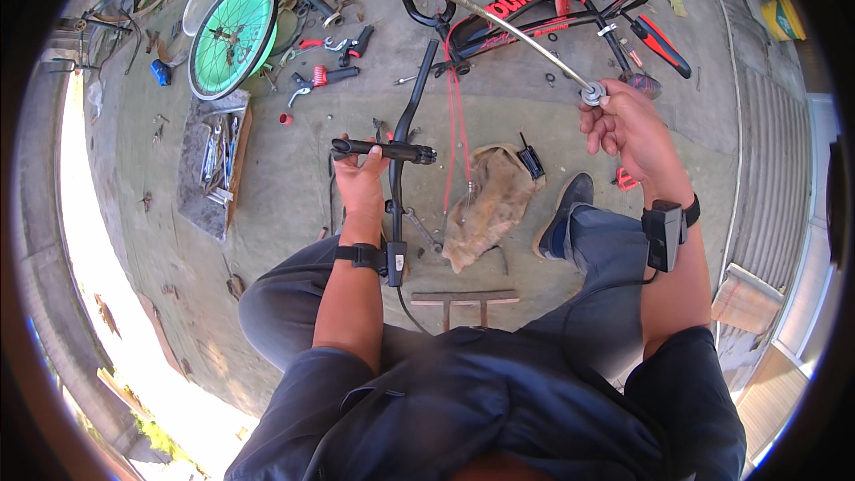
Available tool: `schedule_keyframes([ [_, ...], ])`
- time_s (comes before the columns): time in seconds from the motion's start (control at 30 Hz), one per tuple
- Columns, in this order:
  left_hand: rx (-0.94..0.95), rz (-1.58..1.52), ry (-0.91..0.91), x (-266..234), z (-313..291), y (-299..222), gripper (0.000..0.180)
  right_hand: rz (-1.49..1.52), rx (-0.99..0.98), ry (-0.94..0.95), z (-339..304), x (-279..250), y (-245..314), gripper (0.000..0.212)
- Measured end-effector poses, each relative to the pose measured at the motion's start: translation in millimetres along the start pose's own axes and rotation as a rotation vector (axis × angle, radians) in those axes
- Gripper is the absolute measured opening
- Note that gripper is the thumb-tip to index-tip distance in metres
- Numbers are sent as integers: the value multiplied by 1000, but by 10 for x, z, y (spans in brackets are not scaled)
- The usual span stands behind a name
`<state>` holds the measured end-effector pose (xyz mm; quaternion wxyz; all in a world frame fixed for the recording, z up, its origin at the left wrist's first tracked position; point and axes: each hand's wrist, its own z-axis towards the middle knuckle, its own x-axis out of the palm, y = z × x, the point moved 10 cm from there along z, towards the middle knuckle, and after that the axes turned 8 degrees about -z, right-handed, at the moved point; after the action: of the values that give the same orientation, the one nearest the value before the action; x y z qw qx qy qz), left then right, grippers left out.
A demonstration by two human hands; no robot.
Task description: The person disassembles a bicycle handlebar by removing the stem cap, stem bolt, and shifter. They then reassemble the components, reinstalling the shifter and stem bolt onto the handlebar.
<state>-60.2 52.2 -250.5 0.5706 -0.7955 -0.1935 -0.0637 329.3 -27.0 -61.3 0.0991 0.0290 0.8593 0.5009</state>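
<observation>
Fingers of my left hand (361, 187) wrap a black tubular part (405, 152) and those of my right hand (626, 129) pinch the round end of a long metal rod (512, 28), the two parts well apart; from my remote post I judge the bicycle work unfinished, with the handlebar (415, 105) beyond the tube, whether joined I cannot tell, and the black-and-red frame (518, 13) lying wheelless; at left, a grey tray (193, 174) holds wrenches (213, 156), while a yellow container (784, 18) hides its contents
</observation>
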Motion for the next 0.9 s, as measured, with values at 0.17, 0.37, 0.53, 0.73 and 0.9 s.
schedule_keyframes([
  [0.17, -81, -18, -34, -124, -18, 368, 66, -35, 16, -17, -1, 22, -9, 27],
  [0.37, -158, -24, 6, -108, 35, 638, 60, -59, 0, 18, 51, 35, -54, 29],
  [0.53, -167, -74, 16, -96, 32, 796, 51, -33, 7, 34, 45, 84, -70, 29],
  [0.73, -191, -52, 93, -18, 37, 887, 39, -10, 34, 48, 62, 121, -94, 25],
  [0.9, -286, -53, 130, 39, -12, 982, 34, -35, 32, 93, 98, 149, -143, 25],
])
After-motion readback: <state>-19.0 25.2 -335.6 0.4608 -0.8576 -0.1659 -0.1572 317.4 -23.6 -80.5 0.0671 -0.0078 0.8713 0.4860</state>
